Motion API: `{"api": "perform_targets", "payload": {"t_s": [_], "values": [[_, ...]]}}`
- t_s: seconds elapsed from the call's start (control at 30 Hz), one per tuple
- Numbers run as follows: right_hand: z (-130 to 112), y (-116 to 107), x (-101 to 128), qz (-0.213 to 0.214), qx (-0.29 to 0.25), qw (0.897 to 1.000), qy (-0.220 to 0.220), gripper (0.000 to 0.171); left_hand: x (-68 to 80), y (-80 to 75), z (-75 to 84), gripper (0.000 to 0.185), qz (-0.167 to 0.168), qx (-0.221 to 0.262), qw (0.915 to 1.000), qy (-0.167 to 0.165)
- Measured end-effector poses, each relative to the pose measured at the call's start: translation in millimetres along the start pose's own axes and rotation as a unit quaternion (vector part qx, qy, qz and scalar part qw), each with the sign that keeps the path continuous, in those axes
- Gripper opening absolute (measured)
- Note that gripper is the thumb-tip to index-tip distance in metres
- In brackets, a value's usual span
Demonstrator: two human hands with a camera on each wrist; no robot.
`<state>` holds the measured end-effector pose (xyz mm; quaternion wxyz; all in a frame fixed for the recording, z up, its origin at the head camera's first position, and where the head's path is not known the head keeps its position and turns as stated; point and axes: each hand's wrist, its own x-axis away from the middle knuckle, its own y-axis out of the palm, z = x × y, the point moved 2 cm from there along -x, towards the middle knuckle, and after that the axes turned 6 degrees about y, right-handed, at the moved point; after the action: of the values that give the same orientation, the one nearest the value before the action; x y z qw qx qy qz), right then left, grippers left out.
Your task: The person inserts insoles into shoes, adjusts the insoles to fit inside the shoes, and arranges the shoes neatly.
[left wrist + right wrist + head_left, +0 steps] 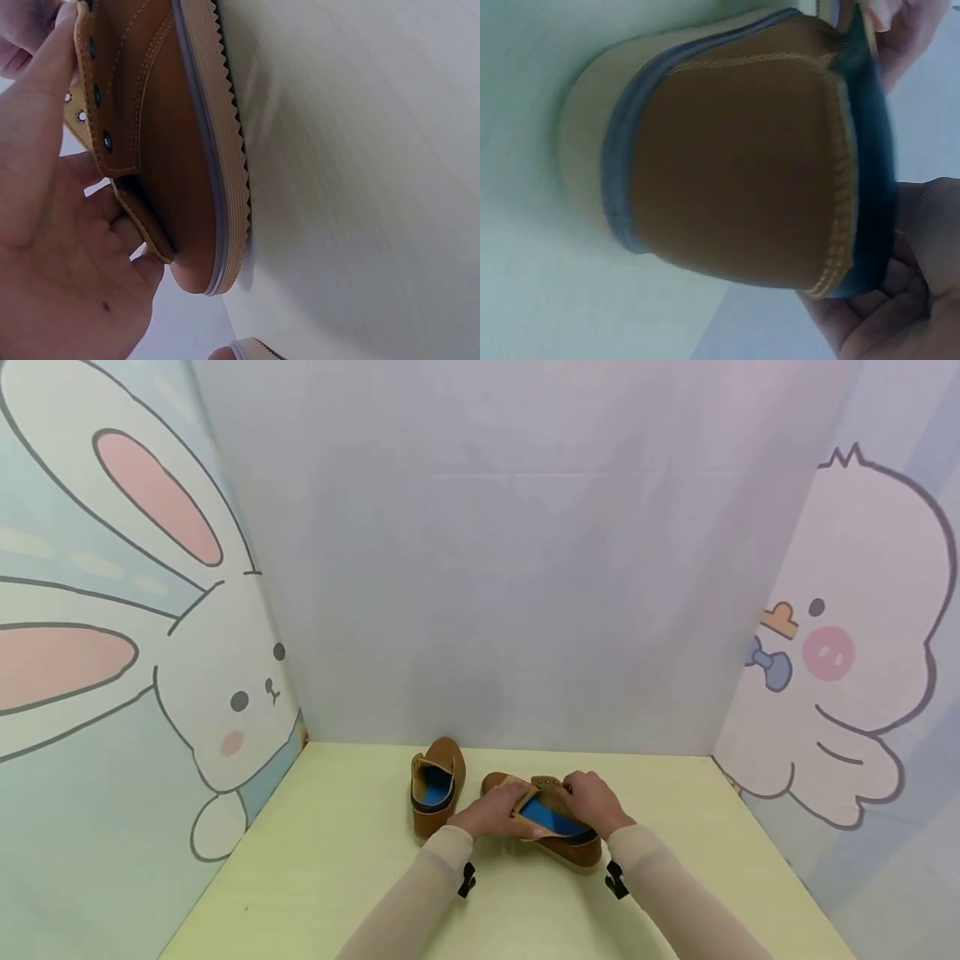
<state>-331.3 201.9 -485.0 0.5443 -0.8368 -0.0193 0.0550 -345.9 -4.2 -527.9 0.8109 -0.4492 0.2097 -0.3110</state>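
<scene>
- While both hands work at 1 brown shoe (551,827) near the middle of the pale yellow table (322,877), a second brown shoe (437,785) stands just to its left, apart from it, toe pointing toward the back wall (510,568).
- Held shoe: it lies on the table with its toe toward the far left and its heel toward the near right, and its blue insole (551,817) shows through the opening.
- Left hand (495,814): it rests on the front part of the held shoe, thumb and fingers pinching the tongue (525,797) and the eyelet flap. In the left wrist view the left hand (52,247) lies against the flap with its metal eyelets (107,140), and the ribbed sole (225,150) of the shoe sits against the table.
- Right hand (596,802): it sits over the far side of the shoe's opening, fingers curled onto the upper edge. In the right wrist view the right hand (900,277) is wrapped behind the heel, where the blue lining (870,150) meets the brown back of the shoe, so it is gripping the shoe.
- Second shoe: it also has a blue insole; no hand touches it. Its toe just shows at the bottom edge of the left wrist view.
- Surroundings: a rabbit drawing (225,693) covers the left panel and a chick drawing (847,643) covers the right panel. Both forearms wear light sleeves (660,860), each with a black strap at the wrist.
</scene>
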Motion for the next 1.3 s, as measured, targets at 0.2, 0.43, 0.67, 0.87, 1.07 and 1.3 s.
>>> {"api": "perform_targets", "payload": {"t_s": [0.2, 0.43, 0.67, 0.87, 1.07, 1.3], "values": [[3.7, 3.5, -3.6, 0.028, 0.018, 0.999, -0.027, 0.012, 3.7, 1.7, 1.4, 0.094, 0.019, -0.015, 0.9997, -0.001], [3.0, 1.5, -3.0, 0.018, 0.025, 0.999, -0.023, 0.014, 8.4, 1.7, 9.7, 0.102, 0.079, -0.114, 0.9903, 0.007], [4.3, 2.5, -2.2, 0.013, 0.027, 0.999, -0.019, 0.014, 15.1, 4.3, 17.3, 0.135, 0.170, -0.099, 0.9788, -0.056], [6.8, 3.5, -1.7, 0.009, 0.022, 1.000, -0.020, 0.015, 20.3, 11.8, 23.4, 0.138, 0.193, 0.043, 0.9760, -0.093], [8.9, 4.1, -1.3, 0.000, 0.016, 1.000, -0.018, 0.016, 21.6, 19.4, 26.5, 0.135, 0.181, 0.139, 0.9674, -0.110], [8.1, 1.0, -3.1, 0.000, 0.014, 1.000, -0.023, 0.017, 17.7, 18.3, 26.6, 0.097, 0.155, 0.119, 0.9759, -0.096]]}}
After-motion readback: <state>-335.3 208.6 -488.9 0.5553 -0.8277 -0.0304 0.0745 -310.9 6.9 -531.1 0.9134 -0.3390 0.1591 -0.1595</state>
